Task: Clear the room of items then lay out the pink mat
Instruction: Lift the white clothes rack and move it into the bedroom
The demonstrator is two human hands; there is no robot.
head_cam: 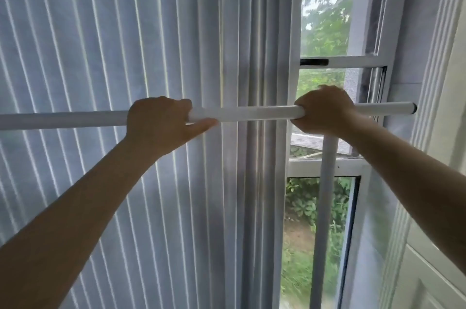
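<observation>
A long white horizontal bar (247, 113) of a rack runs across the view at chest height, from the left edge to a capped end at the right. My left hand (161, 123) is wrapped over the bar left of centre, thumb stretched along its underside. My right hand (325, 109) grips the bar further right, where a white upright pole (324, 207) meets it and drops down. Both arms are stretched forward. No pink mat is in view.
Pale pleated curtains (121, 56) hang right behind the bar and fill the left and centre. A white-framed window (327, 164) with greenery outside stands at the right. A white panelled wall or door (433, 258) runs down the right edge.
</observation>
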